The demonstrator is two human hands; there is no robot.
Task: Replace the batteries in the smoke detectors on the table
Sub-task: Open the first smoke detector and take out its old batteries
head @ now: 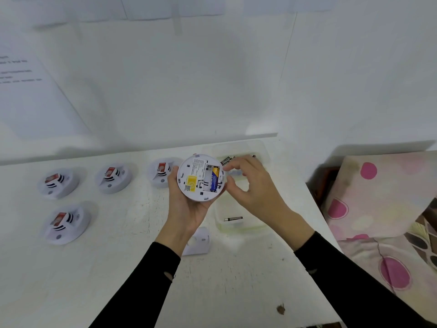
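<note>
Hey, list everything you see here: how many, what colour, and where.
held smoke detector: one, white, underside up, compartment open
fitted battery: one, blue and yellow, in that compartment
table detectors: four, white with red labels, left of the hands
far container: one, clear, behind the right hand, dark batteries inside
near container: one, clear, below the right hand, holds one dark loose battery
loose cover: one, white, on the table by the left wrist
table: one, white
patterned cloth: one, pink-spotted, right of the table
left hand: grips the held detector from below
right hand: fingers curled at the detector's right rim; whether it holds anything is unclear
</note>
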